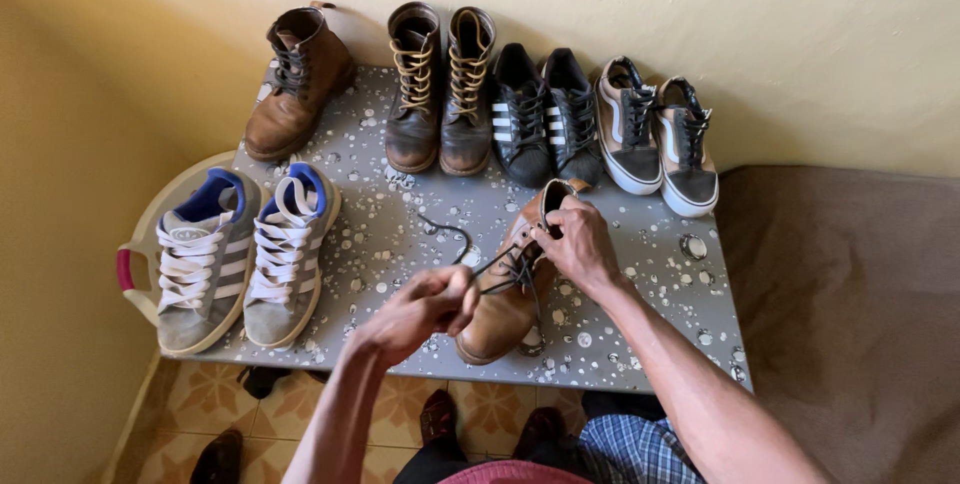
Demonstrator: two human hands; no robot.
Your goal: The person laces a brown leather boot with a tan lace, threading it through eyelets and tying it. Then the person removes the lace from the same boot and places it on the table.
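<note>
A tan leather boot (500, 309) lies on the grey speckled table (640, 344), toe toward me. My left hand (420, 306) pinches a dark lace (490, 269) and pulls it out to the left of the boot. My right hand (578, 242) grips the boot's ankle opening and the lace at the top eyelets. A loose length of lace (447, 229) curls on the table behind my left hand.
A matching tan boot (295, 84) stands at the back left. Beside it are a dark brown boot pair (440, 89), black striped sneakers (545, 114) and grey sneakers (655, 134). Grey and blue sneakers (245, 254) sit at the left edge. A brown cushion (850, 314) lies to the right.
</note>
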